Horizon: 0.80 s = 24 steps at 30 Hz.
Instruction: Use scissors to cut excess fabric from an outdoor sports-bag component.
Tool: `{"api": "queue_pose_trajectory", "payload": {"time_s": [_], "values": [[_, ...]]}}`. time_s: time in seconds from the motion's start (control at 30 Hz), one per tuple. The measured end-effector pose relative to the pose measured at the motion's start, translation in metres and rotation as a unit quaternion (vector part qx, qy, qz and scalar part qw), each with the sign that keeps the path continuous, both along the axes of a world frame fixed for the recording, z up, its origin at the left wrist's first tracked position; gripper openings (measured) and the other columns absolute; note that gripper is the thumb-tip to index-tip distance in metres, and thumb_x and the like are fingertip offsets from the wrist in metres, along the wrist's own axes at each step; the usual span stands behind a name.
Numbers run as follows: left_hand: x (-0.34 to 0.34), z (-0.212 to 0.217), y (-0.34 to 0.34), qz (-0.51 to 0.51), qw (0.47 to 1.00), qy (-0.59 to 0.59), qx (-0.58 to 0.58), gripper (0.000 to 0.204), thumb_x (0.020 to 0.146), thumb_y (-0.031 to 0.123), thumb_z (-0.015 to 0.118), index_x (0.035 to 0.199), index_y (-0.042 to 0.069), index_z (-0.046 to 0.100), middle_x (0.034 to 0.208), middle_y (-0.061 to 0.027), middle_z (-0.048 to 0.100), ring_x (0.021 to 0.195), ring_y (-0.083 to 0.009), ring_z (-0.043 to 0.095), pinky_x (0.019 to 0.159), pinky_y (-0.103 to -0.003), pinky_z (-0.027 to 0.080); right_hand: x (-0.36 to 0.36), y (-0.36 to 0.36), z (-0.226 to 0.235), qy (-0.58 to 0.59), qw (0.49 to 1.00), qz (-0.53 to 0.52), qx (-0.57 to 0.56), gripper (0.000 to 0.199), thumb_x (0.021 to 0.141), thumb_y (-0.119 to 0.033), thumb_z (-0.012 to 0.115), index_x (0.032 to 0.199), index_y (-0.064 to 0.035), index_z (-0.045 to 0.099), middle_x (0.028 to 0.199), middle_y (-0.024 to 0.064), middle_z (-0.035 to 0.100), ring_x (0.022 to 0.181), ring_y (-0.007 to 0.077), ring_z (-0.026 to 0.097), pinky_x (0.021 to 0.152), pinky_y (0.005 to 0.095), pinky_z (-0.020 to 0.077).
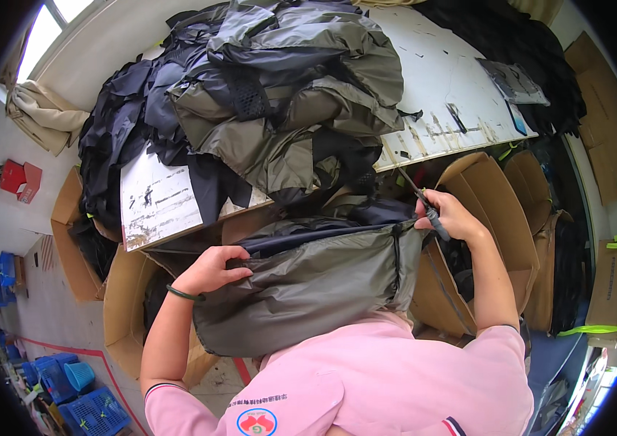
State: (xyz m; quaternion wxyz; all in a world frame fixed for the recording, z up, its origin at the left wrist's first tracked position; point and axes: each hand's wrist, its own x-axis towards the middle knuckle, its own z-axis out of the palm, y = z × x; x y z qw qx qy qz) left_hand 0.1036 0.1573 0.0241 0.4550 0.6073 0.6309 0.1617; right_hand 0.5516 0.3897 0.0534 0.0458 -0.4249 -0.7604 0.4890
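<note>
An olive-grey piece of thin, shiny fabric (pixel 308 280) with a dark navy edge hangs in front of me, below the table's near edge. My left hand (pixel 215 270) pinches its upper left edge between thumb and fingers. At the upper right corner of the cloth, my right hand (pixel 450 214) is closed round a slim pointed tool with a dark grey handle (pixel 433 218). Its thin tip points up and away toward the table edge. Whether the right fingers also grip the fabric I cannot tell.
A big heap of black and olive fabric pieces (pixel 286 94) covers much of the white, stained table (pixel 432 87). Open cardboard boxes stand below at left (pixel 123 305) and right (pixel 497 218). Blue plastic baskets (pixel 94 414) sit on the floor, lower left.
</note>
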Motion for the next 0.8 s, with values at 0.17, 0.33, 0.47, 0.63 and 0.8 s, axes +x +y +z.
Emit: {"api": "queue_pose_trajectory", "payload": {"time_s": [0.17, 0.33, 0.47, 0.63, 0.8], "values": [[-0.014, 0.006, -0.024, 0.093, 0.965, -0.242, -0.047, 0.019, 0.085, 0.007, 0.078, 0.098, -0.001, 0.067, 0.089, 0.0066, 0.062, 0.082, -0.002, 0.053, 0.072, -0.021, 0.047, 0.002, -0.002, -0.008, -0.024, 0.999, 0.017, -0.029, 0.031, 0.073, -0.005, 0.081, 0.092, -0.0038, 0.056, 0.076, 0.001, 0.054, 0.074, 0.0098, 0.047, 0.069, 0.0279, 0.0433], [-0.014, 0.008, -0.032, 0.133, 0.941, -0.305, -0.066, 0.019, 0.083, 0.003, 0.077, 0.1, -0.001, 0.068, 0.091, 0.0053, 0.064, 0.085, -0.0032, 0.055, 0.077, -0.02, 0.047, -0.017, 0.0, -0.021, -0.065, 0.993, 0.092, 0.037, 0.035, 0.074, -0.014, 0.084, 0.092, 0.0003, 0.057, 0.082, 0.0115, 0.064, 0.079, 0.0227, 0.062, 0.073, 0.0349, 0.0491], [-0.016, 0.01, -0.038, 0.152, 0.938, -0.304, -0.06, 0.02, 0.083, 0.003, 0.077, 0.101, -0.001, 0.069, 0.092, 0.005, 0.064, 0.085, -0.0033, 0.056, 0.078, -0.02, 0.047, -0.039, 0.007, -0.008, -0.113, 0.97, 0.147, 0.155, 0.04, 0.071, -0.024, 0.086, 0.09, -0.001, 0.059, 0.083, 0.0151, 0.063, 0.079, 0.0325, 0.062, 0.073, 0.0388, 0.0483], [-0.026, 0.006, -0.042, 0.084, 0.971, -0.223, 0.017, 0.021, 0.082, 0.004, 0.078, 0.101, -0.001, 0.068, 0.092, 0.0005, 0.063, 0.086, -0.0082, 0.057, 0.078, -0.025, 0.047, -0.087, 0.008, 0.01, -0.036, 0.927, 0.269, 0.261, 0.042, 0.071, -0.037, 0.084, 0.086, -0.0048, 0.061, 0.079, 0.0154, 0.062, 0.077, 0.0407, 0.06, 0.069, 0.0453, 0.0476], [-0.02, 0.017, -0.036, 0.03, 0.989, -0.038, 0.143, 0.023, 0.079, 0.005, 0.079, 0.097, 0.0, 0.067, 0.09, -0.0074, 0.062, 0.085, -0.0232, 0.059, 0.08, -0.033, 0.049, -0.132, -0.009, -0.007, 0.039, 0.939, 0.313, 0.134, 0.05, 0.068, -0.043, 0.086, 0.091, -0.0058, 0.061, 0.084, 0.0108, 0.063, 0.079, 0.0361, 0.058, 0.072, 0.0415, 0.0456]]}}
